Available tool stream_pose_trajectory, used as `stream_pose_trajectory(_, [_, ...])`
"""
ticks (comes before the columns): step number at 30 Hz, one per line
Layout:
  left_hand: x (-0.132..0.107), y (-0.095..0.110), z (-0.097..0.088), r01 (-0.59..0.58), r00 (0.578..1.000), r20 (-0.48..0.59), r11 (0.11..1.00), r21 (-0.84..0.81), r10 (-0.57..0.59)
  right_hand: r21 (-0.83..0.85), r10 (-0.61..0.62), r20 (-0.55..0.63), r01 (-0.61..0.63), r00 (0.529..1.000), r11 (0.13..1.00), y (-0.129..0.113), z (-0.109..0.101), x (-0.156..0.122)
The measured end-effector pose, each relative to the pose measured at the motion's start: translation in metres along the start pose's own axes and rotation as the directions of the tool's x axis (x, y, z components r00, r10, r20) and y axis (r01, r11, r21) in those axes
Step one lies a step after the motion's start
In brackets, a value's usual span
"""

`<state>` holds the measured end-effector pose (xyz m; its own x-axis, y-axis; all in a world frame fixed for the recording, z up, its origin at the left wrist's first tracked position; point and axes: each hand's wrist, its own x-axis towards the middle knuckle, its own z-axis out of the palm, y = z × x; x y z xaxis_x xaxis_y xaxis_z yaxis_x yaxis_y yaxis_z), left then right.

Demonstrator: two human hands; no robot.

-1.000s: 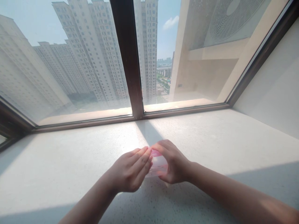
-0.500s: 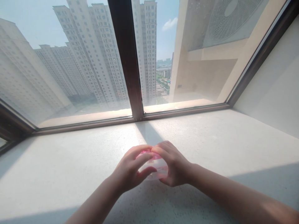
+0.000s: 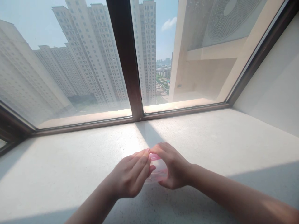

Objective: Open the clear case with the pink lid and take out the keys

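A small clear plastic container with a pink rim stands on the pale stone windowsill. My right hand is wrapped around its right side, fingers curled over the pink top. My left hand covers its left side, fingers laid flat together against it and thumb below. Both hands hide most of the container, and what is inside cannot be made out.
A dark brown window frame runs along the back of the sill, its upright post dead ahead. A white wall bounds the sill on the right. Sunlight covers the sill's middle and shade its near edge.
My left hand's fingers, spread and curled over the container's top half a second ago, now lie flat and close together against its side. The right hand has barely moved.
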<state>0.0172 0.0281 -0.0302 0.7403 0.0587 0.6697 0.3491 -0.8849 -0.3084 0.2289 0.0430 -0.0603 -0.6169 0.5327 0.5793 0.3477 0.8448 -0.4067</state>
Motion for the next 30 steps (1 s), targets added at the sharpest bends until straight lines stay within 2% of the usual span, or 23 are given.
stream_pose_trajectory(6, [-0.003, 0.000, -0.001, -0.034, 0.999, -0.019, 0.999, 0.020, 0.035, 0.039, -0.017, 0.017, 0.016, 1.000, 0.999, -0.001, 0.002, 0.000])
stream_pose_trajectory(13, [0.000, -0.005, -0.003, 0.039, 0.999, -0.008, 0.996, -0.074, -0.040, 0.058, -0.046, -0.014, 0.047, 0.999, 0.997, 0.003, 0.003, 0.000])
stream_pose_trajectory(15, [-0.006, -0.007, 0.001, 0.092, 0.996, 0.006, 0.987, -0.133, -0.092, 0.009, -0.083, -0.042, 0.083, 0.996, 0.996, 0.006, 0.002, 0.000])
stream_pose_trajectory(17, [-0.014, -0.009, 0.008, 0.228, 0.974, 0.041, 0.952, -0.204, -0.225, -0.042, -0.126, -0.087, 0.122, 0.988, 0.992, 0.009, 0.001, 0.000])
stream_pose_trajectory(18, [-0.018, -0.010, 0.011, 0.336, 0.941, 0.053, 0.912, -0.236, -0.333, -0.066, -0.144, -0.112, 0.137, 0.983, 0.988, 0.011, 0.000, 0.000])
stream_pose_trajectory(19, [-0.023, -0.010, 0.015, 0.453, 0.889, 0.081, 0.843, -0.289, -0.450, -0.087, -0.160, -0.139, 0.149, 0.977, 0.985, 0.013, -0.001, -0.001])
stream_pose_trajectory(20, [-0.026, -0.009, 0.018, 0.570, 0.815, 0.129, 0.740, -0.356, -0.565, -0.106, -0.175, -0.162, 0.159, 0.971, 0.981, 0.015, -0.002, -0.001])
stream_pose_trajectory(22, [-0.029, -0.007, 0.023, 0.723, 0.641, 0.271, 0.447, -0.527, -0.718, -0.138, -0.209, -0.184, 0.185, 0.960, 0.973, 0.019, -0.002, -0.002])
stream_pose_trajectory(23, [-0.030, -0.006, 0.026, 0.745, 0.569, 0.353, 0.285, -0.603, -0.743, -0.148, -0.223, -0.181, 0.198, 0.958, 0.969, 0.021, -0.002, -0.003])
stream_pose_trajectory(24, [-0.029, -0.004, 0.027, 0.736, 0.521, 0.423, 0.139, -0.662, -0.741, -0.155, -0.237, -0.172, 0.211, 0.956, 0.965, 0.023, -0.001, -0.004])
stream_pose_trajectory(25, [-0.028, -0.002, 0.029, 0.713, 0.493, 0.473, 0.027, -0.701, -0.730, -0.160, -0.247, -0.160, 0.222, 0.956, 0.962, 0.025, -0.001, -0.004])
stream_pose_trajectory(26, [-0.027, -0.001, 0.030, 0.690, 0.480, 0.501, -0.043, -0.723, -0.720, -0.162, -0.254, -0.149, 0.230, 0.956, 0.960, 0.026, 0.000, -0.004])
stream_pose_trajectory(28, [-0.025, 0.001, 0.032, 0.665, 0.463, 0.512, -0.098, -0.740, -0.723, -0.150, -0.254, -0.132, 0.234, 0.958, 0.961, 0.027, 0.000, -0.005])
stream_pose_trajectory(30, [-0.024, 0.001, 0.032, 0.662, 0.451, 0.504, -0.102, -0.742, -0.737, -0.117, -0.246, -0.107, 0.234, 0.963, 0.965, 0.027, -0.001, -0.005])
